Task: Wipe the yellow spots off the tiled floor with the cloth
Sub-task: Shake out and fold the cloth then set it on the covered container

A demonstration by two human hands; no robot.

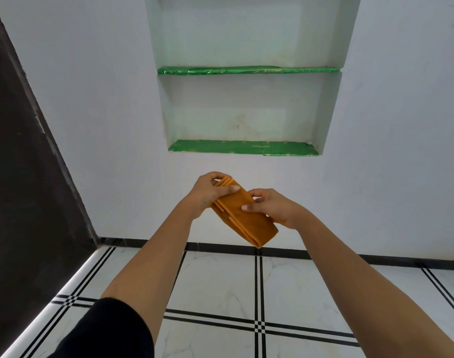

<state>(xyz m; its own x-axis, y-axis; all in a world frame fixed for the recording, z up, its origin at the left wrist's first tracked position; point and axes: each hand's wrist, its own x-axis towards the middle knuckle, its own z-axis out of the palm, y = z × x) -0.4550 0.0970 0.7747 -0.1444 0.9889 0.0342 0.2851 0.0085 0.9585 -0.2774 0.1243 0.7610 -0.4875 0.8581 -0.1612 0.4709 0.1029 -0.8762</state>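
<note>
Mustard-orange cloth (242,215), soft and matte, folded into a long flat band of several stacked layers, the layer edges showing at its upper end. Held in mid-air between both hands, slanting from upper left down to lower right, in front of a pale painted wall and above the tiled floor (220,280): glossy white marble-look squares crossed by paired black lines.

Straight beyond the grip, a recessed wall niche (246,112) with an upper shelf (246,70) and a lower shelf (242,147), both lined in shiny, wrinkled green foil. Below the grip, a black skirting strip (350,257) along the foot of the wall. Well off to the left of the grip, a dark matte panel (21,177). Nearer than the grip, two bare forearms and a black sleeve (112,332) covering part of the floor.

Left hand (207,192) curled round the cloth's upper end, thumb laid flat across the top face, fingers wrapped beneath. Right hand (269,206) pinching the band near its middle, thumb and forefinger tips on the top face, remaining fingers hidden behind the fabric. Lower end of the cloth free beyond the right hand.
</note>
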